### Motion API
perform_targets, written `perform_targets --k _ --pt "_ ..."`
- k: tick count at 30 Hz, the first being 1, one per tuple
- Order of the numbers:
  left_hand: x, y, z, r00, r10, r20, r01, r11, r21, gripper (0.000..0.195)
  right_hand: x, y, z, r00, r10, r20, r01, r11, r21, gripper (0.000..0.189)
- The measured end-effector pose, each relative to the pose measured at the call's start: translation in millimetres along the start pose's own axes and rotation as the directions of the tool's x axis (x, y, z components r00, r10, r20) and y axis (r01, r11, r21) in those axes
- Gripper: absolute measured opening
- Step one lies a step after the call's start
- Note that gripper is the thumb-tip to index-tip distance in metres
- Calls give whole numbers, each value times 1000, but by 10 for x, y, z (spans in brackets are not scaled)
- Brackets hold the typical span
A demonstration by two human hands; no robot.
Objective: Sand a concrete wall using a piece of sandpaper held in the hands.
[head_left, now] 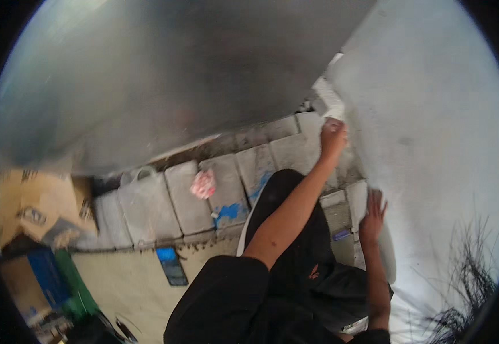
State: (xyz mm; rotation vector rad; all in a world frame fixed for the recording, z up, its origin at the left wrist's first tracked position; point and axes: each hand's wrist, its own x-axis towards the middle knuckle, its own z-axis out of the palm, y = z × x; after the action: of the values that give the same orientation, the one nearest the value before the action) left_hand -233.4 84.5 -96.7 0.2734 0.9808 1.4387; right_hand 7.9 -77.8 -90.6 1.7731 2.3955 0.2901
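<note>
My left hand reaches to the upper right. Its fingers are closed at the lower end of a white strip, in the narrow gap between a large dark grey surface and a large white panel. The strip is blurred, so its material cannot be told. Lower at the right, my right hand rests with spread fingers on the white panel's near edge, holding nothing. A small purple object lies on the ground to the left of that hand.
Grey paving blocks with blue stains cross the ground. On them lies a crumpled pink-and-white thing. A smartphone lies on the beige floor below. Cardboard and a green box are at left; black bristly strands lie at lower right.
</note>
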Motion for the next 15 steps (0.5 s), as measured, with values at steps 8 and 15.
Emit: perform_targets --k 8,15 --pt "-6 -461 -47 991 127 -52 -94 905 415 17 -1161 80 334 991 116 -60 -92 946 311 50" --pt "-297 -420 -281 983 183 24 -163 801 576 12 -771 -284 124 969 120 -214 -29 923 384 42"
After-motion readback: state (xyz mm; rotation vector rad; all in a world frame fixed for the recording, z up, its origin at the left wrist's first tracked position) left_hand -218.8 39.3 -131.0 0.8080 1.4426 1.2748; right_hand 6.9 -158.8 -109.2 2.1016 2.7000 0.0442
